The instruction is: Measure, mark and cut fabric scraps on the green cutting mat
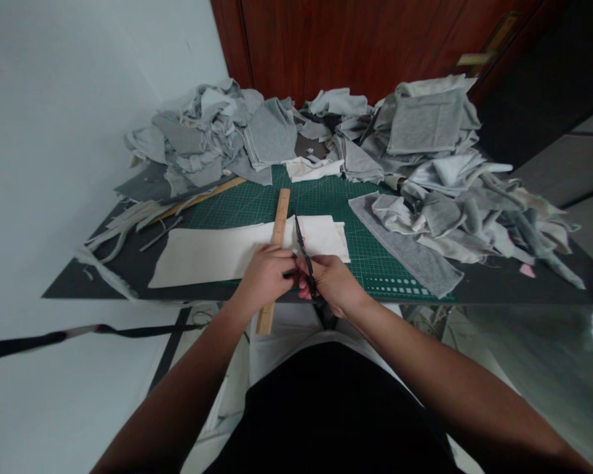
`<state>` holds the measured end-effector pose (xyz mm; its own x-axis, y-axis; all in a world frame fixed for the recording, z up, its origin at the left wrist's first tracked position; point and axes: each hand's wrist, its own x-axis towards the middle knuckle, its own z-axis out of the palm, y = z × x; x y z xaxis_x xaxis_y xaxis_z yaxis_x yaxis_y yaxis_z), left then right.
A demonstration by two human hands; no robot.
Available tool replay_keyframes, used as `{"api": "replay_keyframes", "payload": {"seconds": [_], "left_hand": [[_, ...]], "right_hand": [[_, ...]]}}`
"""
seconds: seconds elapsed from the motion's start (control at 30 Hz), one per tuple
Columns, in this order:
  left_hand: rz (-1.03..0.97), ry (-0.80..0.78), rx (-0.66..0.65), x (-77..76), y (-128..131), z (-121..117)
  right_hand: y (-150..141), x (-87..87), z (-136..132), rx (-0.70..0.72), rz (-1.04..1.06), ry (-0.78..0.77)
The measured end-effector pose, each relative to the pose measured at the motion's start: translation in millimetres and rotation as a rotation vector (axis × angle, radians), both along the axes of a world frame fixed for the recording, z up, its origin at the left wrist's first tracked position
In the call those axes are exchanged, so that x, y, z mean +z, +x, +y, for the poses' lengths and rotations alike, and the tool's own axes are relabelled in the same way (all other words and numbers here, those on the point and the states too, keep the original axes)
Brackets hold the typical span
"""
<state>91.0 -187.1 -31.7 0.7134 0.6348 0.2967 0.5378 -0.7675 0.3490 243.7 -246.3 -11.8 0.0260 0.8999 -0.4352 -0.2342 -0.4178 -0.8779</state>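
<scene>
A long strip of white fabric [207, 253] lies on the green cutting mat [370, 243], its right end in stacked layers. Across it, slightly tilted, lies a wooden ruler [280, 217] that sticks out past the table's front edge. My left hand [269, 273] rests over the ruler and fabric with its fingers curled; what its fingertips pinch is hidden. Dark scissors [304, 250] are in my right hand [329, 280], closed round the handles. The blades point away from me, over the fabric just right of the ruler. Both hands' fingertips are close together.
Grey fabric scraps are heaped at the back left [197, 131] and right [454, 210]. Folded grey pieces [425, 122] are stacked at the back. Another wooden stick [202, 197] lies among pale strips on the left. A grey strip [410, 253] lies on the mat's right side.
</scene>
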Motion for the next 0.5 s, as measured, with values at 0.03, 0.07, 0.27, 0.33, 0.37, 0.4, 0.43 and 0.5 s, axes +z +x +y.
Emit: {"api": "replay_keyframes", "payload": {"seconds": [0.03,0.07,0.27,0.33,0.37,0.4,0.43,0.5], "left_hand": [[-0.001,0.000,0.001,0.1,0,0],[0.000,0.000,0.005,0.0,0,-1],[-0.050,-0.027,0.016,-0.7,0,-3],[-0.052,-0.036,0.029,-0.2,1,-5],[-0.042,-0.034,0.048,0.3,1,-6],[-0.024,-0.028,0.072,0.9,2,-7],[0.003,-0.018,0.096,1.4,2,-8],[0.073,0.010,0.132,2.6,4,-10]], "right_hand": [[1,-0.3,-1,0.010,-0.006,-0.002],[2,-0.6,-3,0.022,-0.011,0.001],[30,7.8,-30,0.033,-0.079,0.061],[49,15.8,-42,0.014,-0.155,0.070],[60,19.8,-49,0.005,-0.214,0.074],[73,23.4,-55,-0.006,-0.291,0.076],[88,26.3,-62,-0.020,-0.394,0.079],[120,29.4,-74,-0.083,-0.726,0.118]]}}
